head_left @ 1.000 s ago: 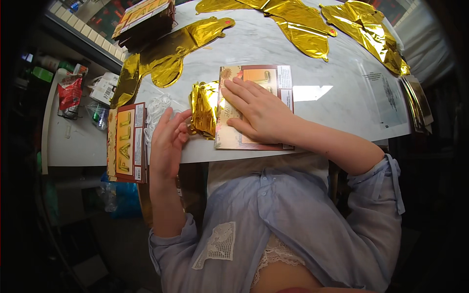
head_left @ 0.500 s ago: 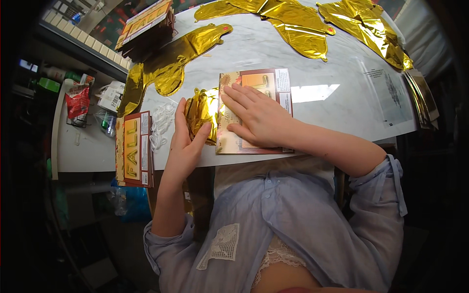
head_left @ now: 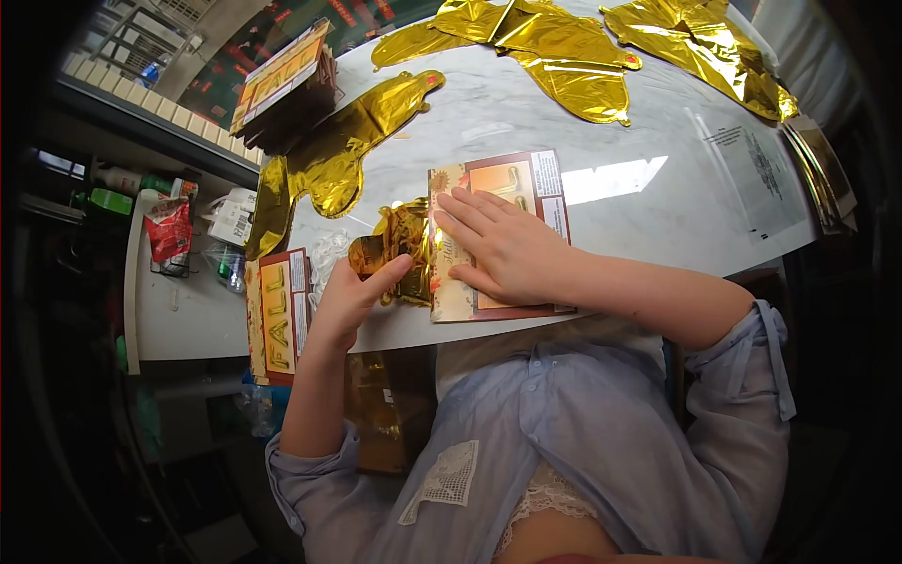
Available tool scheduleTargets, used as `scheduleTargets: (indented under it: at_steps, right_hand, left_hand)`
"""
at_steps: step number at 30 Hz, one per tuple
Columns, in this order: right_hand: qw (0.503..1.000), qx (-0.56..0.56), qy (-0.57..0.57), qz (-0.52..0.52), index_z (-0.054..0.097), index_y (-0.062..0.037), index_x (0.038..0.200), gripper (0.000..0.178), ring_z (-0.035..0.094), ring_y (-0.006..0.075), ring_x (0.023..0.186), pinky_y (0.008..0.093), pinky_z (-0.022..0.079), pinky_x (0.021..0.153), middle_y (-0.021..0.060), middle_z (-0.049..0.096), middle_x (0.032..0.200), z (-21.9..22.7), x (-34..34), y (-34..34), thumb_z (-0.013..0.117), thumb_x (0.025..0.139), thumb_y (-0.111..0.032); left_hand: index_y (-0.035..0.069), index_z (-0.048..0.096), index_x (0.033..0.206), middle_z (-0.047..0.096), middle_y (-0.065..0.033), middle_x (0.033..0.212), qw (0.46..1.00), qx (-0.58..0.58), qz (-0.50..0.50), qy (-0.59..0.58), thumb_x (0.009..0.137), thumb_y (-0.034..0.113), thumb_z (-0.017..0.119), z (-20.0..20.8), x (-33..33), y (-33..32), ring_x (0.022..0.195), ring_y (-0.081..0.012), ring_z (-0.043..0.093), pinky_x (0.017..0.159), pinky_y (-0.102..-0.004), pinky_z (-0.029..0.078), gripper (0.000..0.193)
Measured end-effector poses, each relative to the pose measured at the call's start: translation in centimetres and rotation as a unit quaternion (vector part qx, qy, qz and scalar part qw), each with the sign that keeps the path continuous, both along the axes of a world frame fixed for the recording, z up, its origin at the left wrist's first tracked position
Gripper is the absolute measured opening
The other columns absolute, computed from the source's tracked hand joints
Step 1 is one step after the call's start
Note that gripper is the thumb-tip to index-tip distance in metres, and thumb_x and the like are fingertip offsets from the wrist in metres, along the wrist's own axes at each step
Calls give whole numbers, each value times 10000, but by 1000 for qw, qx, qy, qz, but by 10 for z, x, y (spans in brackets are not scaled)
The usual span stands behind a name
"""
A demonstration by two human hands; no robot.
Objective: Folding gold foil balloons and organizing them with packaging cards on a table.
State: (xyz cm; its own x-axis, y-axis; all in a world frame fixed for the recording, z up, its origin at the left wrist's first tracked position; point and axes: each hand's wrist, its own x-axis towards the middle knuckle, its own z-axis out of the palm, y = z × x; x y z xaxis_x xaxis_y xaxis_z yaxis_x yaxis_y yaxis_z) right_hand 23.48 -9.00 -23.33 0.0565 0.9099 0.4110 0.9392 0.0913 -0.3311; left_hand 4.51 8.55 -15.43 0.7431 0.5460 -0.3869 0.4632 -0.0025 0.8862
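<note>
My left hand (head_left: 359, 299) grips a folded gold foil balloon (head_left: 409, 240), with the thumb on top and the other fingers mostly hidden beneath or behind the foil. The foil's right end meets the left edge of a printed cardboard packet (head_left: 451, 299); whether it reaches inside cannot be made out. Flat across that packet lies my right hand (head_left: 498, 249), its fingers stretched out and pressing it to the table.
More gold foil balloons (head_left: 564, 52) lie spread along the far table. A stack of packets (head_left: 287, 89) stands far left, with another packet (head_left: 279, 315) and white string (head_left: 329, 258) nearer. A clear plastic bag (head_left: 756, 179) lies right. Red packaging (head_left: 169, 228) sits on a left-hand shelf.
My left fingers, straight alongside the foil before, have curled round it, and the foil is bunched closer against the packet. The whole view has shifted slightly; my right hand stays on the packet.
</note>
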Motion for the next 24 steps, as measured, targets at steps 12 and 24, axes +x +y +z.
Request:
scheduleTargets:
  at_steps: [12, 24]
  right_hand:
    - [1000, -4, -22, 0, 429, 46, 1564, 733, 372, 388, 1543, 486, 296, 1281, 237, 424, 1636, -1, -1, 2, 616, 1037, -427]
    - [1000, -12, -18, 4, 431, 60, 1556, 743, 377, 392, 1539, 487, 293, 1280, 252, 426, 1627, 2, 0, 1, 624, 1024, -421]
  left_hand:
    - [-46, 667, 1146, 750, -81, 1018, 982, 188, 9, -8, 891, 159, 853, -36, -6, 11, 912, -176, 700, 812, -336, 564, 376]
    - [57, 517, 1517, 535, -262, 1519, 962, 255, -63, -74, 968, 135, 762, -23, -5, -42, 1391, -344, 553, 1093, -404, 481, 607]
